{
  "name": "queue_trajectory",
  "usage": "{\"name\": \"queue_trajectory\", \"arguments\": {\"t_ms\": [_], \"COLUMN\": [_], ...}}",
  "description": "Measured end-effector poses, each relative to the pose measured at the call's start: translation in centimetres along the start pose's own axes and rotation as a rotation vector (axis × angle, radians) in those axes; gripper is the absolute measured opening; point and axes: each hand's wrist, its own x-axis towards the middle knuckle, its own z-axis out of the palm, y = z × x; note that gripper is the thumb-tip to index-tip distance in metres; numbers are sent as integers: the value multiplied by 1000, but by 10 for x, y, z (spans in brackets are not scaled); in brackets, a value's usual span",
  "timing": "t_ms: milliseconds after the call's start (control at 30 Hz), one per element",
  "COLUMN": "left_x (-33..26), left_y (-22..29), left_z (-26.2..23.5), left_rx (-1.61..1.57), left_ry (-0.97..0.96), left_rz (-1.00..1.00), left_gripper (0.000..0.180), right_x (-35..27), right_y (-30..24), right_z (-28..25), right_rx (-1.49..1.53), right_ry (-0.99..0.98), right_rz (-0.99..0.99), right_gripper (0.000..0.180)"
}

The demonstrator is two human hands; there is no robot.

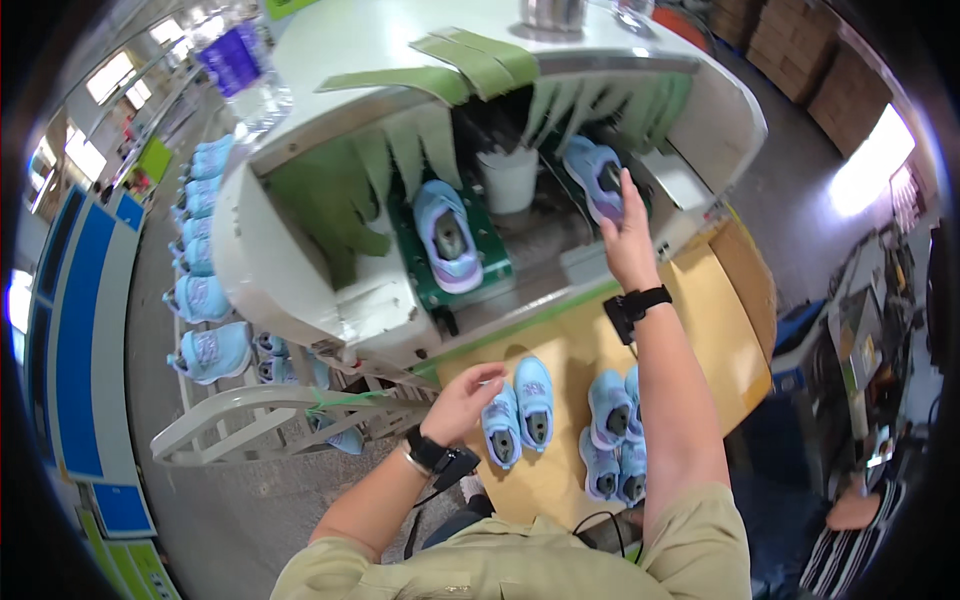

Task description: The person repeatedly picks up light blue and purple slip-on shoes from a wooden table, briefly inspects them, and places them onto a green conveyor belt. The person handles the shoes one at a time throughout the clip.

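On the right green belt of a white machine lies a light blue sneaker (590,165) with a dark insert inside. My right hand (630,240) is at its near right side, fingers stretched out and thumb apart; whether it touches the shoe I cannot tell. A second sneaker (447,235) rests on the left green belt (495,270), toe away from me. My left hand (463,403) hovers beside a pair of sneakers on the yellow tabletop, next to the left one (501,425) and its neighbour (534,400). Its fingers are loosely extended, holding nothing.
More sneakers (600,465) are grouped at the right of the yellow tabletop (560,490). Green strips (400,150) hang over the openings of the machine (350,40). A rack (280,400) with several sneakers stands left. A plastic bottle (235,65) sits on top. Another person's hand (853,510) shows lower right.
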Motion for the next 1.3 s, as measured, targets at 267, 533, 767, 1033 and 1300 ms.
{"name": "queue_trajectory", "arguments": {"t_ms": [267, 533, 767, 1033, 1300], "left_x": [-56, 59, 83, 95, 104], "left_y": [-32, -38, -35, -57, -46], "left_z": [45, 166, 267, 255, 247], "left_rx": [522, 831, 1295, 1137, 1166], "left_ry": [-139, -350, -439, -180, -302], "left_rz": [100, 422, -50, -2, -98], "left_gripper": [34, 73, 101, 84, 96], "right_x": [-240, -394, -441, -437, -437], "right_y": [-39, 18, 83, 74, 76], "right_z": [-145, -273, -227, -223, -228], "right_rx": [60, -343, -252, -291, -289], "right_ry": [-439, 164, 62, 43, 60], "right_rz": [419, 810, 769, 846, 839], "right_gripper": [56, 63, 101, 110, 108]}}
